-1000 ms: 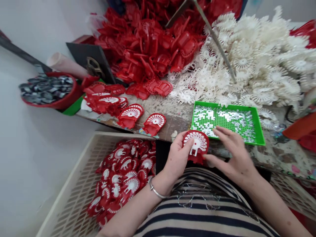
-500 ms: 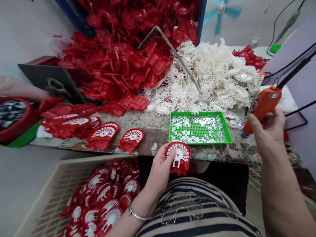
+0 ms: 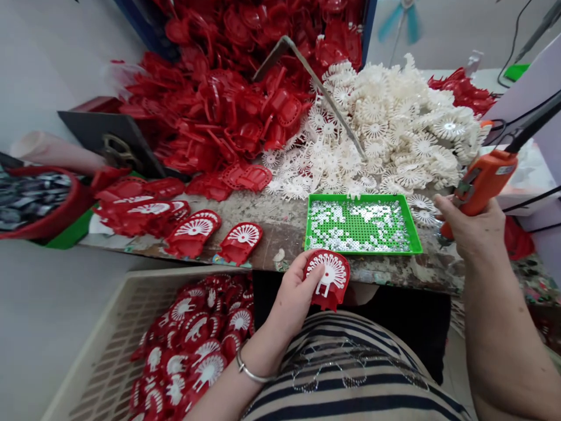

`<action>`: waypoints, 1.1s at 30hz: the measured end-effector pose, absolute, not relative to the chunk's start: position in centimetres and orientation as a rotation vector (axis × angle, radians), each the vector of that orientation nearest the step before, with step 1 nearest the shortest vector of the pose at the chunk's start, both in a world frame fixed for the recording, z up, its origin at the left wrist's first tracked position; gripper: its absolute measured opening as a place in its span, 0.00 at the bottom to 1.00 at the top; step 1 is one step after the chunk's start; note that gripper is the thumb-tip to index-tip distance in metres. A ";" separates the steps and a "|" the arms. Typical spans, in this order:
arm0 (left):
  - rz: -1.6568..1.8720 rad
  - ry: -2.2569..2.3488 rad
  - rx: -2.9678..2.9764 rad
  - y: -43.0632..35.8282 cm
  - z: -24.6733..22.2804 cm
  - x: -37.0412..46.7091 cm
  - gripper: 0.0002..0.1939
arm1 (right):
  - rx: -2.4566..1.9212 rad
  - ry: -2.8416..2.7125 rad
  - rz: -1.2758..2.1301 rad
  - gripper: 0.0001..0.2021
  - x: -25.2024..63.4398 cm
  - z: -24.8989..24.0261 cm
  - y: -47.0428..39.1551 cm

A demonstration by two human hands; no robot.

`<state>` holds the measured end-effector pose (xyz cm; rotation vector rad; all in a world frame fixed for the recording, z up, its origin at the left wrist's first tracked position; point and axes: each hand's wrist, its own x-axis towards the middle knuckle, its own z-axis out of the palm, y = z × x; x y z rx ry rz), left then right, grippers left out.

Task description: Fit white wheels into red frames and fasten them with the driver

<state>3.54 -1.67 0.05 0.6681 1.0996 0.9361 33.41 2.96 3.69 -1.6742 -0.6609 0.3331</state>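
I see the left hand (image 3: 293,295) pinching a red piece (image 3: 336,295), white wheel (image 3: 335,270) on, by the tray (image 3: 416,242). The right hand (image 3: 477,231) grips an orange tool (image 3: 487,181), not touching it. Many in the crate (image 3: 116,330) look joined; big loose piles (image 3: 385,131) are left

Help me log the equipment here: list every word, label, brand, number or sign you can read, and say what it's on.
Readable text: none.
Pale label on the orange tool in the right hand: too small and blurred to read.
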 end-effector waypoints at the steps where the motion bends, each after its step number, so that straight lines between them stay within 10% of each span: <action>1: 0.938 1.104 0.682 -1.7 0.1 3.6 0.25 | -1.677 -0.636 0.364 0.18 33.4 3.9 3.2; 33: 1.104 1.208 0.929 0.9 -0.2 0.2 0.19 | -1.108 -1.208 0.833 0.12 18.7 5.0 11.8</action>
